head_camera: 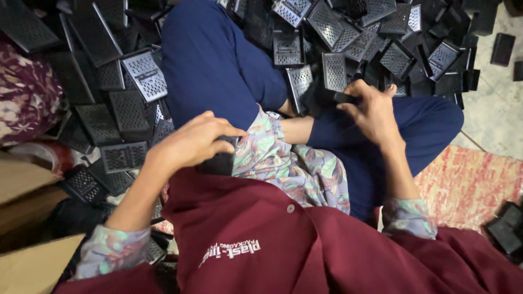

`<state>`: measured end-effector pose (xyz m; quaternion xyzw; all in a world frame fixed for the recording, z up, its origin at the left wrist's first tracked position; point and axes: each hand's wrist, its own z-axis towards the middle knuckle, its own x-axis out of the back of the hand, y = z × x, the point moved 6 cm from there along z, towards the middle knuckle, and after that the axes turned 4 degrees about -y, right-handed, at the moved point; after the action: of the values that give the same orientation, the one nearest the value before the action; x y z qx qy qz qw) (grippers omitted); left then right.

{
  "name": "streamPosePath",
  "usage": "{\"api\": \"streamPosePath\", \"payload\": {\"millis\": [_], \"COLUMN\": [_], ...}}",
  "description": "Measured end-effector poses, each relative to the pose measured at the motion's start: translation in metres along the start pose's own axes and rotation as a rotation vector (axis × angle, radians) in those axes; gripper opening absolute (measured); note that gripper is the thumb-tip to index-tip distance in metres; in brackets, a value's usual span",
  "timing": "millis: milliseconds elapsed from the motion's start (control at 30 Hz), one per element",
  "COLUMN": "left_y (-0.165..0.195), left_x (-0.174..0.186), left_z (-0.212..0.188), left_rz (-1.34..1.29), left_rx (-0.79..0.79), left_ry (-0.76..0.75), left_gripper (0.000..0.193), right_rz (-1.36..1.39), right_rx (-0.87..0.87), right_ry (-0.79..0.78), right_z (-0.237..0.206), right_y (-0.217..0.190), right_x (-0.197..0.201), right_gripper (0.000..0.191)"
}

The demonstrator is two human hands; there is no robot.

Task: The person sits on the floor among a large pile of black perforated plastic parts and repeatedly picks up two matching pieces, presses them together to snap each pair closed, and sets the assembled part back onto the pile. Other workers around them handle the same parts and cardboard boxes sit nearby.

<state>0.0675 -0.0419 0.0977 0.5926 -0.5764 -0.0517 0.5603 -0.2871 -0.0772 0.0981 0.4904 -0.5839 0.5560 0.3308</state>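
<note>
I sit cross-legged on the floor in dark blue trousers (pixel 218 65) and a maroon apron. My left hand (pixel 193 141) rests on my lap with its fingers closed around a small black plastic part (pixel 220 162). My right hand (pixel 373 111) reaches forward over my right knee and grips another black plastic piece (pixel 343 98) at the edge of the pile. A large heap of black perforated plastic grilles (pixel 338 32) lies in front of my legs and to my left.
More perforated black covers (pixel 125 109) are stacked at my left beside cardboard boxes (pixel 27 185). A red and white mat (pixel 471 185) lies at my right with a few black parts (pixel 506 228) on it. Pale floor tiles (pixel 496 120) show at far right.
</note>
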Motion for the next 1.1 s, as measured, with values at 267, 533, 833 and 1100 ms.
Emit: {"api": "streamPosePath", "payload": {"millis": [267, 533, 833, 1100], "left_y": [0.017, -0.004, -0.044, -0.049], "left_x": [0.041, 0.033, 0.005, 0.01], "left_z": [0.058, 0.125, 0.155, 0.153], "left_rz": [-0.374, -0.674, -1.689, -1.719], "left_rx": [-0.114, -0.303, -0.199, -0.344], "left_ry": [0.676, 0.848, 0.664, 0.742], "left_gripper": [0.056, 0.064, 0.059, 0.062], "right_rz": [1.344, 1.024, 0.044, 0.331], "right_rx": [0.101, 0.251, 0.245, -0.043], "right_ry": [0.032, 0.224, 0.375, 0.329], "right_z": [0.027, 0.046, 0.134, 0.102], "right_y": [-0.065, -0.118, -0.04, -0.039], "right_x": [-0.018, -0.015, 0.001, -0.015], "right_gripper": [0.036, 0.032, 0.043, 0.034]}}
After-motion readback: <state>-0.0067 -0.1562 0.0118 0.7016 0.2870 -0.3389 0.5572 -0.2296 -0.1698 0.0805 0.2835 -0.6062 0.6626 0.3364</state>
